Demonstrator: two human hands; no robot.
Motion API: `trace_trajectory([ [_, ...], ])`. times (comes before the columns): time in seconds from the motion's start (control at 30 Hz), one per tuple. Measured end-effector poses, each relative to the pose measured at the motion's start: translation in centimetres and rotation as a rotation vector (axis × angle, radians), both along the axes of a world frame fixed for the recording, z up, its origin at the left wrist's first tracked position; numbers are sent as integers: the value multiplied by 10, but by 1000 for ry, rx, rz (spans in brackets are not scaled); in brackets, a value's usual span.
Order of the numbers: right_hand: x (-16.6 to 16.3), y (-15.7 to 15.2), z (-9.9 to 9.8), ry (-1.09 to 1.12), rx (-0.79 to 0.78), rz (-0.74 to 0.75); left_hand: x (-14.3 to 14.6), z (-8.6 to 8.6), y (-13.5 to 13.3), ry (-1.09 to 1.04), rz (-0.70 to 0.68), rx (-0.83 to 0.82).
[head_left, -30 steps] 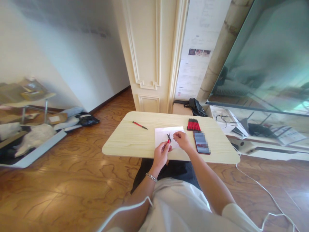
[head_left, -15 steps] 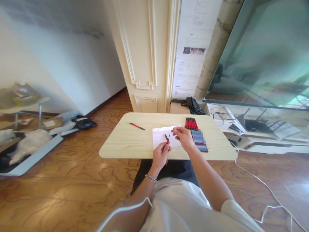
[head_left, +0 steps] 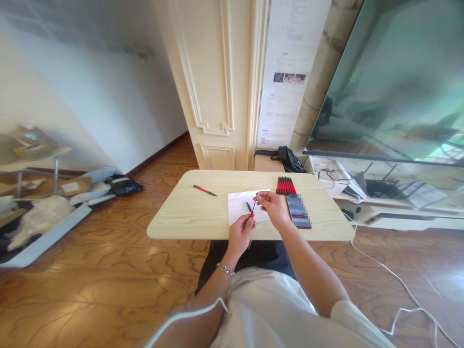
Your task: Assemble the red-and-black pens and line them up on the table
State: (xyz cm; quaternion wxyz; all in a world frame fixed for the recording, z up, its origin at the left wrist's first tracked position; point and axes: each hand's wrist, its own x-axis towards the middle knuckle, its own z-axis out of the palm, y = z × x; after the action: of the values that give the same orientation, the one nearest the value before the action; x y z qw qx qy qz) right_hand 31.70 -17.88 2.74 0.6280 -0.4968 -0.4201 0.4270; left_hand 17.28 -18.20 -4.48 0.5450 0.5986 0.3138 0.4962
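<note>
Near the table's front edge, my left hand (head_left: 240, 233) pinches the red barrel of a pen (head_left: 252, 213), held upright. A thin dark refill (head_left: 254, 206) sticks up out of the barrel. My right hand (head_left: 272, 207) is closed in a pinch at the refill's top end; whatever small thing lies between its fingertips is too small to make out. Beneath the hands is a sheet of white paper (head_left: 237, 207), and a black pen part (head_left: 249, 206) appears just left of the refill. One red and black pen (head_left: 205, 190) lies apart on the table's left side.
A row of several red and black pens (head_left: 286, 185) lies at the right of the light wooden table (head_left: 181, 217). In front of the row is a dark phone-like device (head_left: 297, 211), partly pixelated. A black bag (head_left: 290, 159) rests behind the table, and a white cable (head_left: 391, 273) trails over the floor.
My right hand has moved left, bringing its pinched fingertips to the top of the refill. My left hand still holds the pen barrel in about the same place.
</note>
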Motion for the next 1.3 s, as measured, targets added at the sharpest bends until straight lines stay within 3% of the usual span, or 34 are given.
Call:
trace_trajectory([
  [0.73,0,4,-6,-85,60,-20,0,0,0,33,-5,12],
  [1.3,2,5,-13,-288,73,-94,2,1,1,-24,-36,-58],
])
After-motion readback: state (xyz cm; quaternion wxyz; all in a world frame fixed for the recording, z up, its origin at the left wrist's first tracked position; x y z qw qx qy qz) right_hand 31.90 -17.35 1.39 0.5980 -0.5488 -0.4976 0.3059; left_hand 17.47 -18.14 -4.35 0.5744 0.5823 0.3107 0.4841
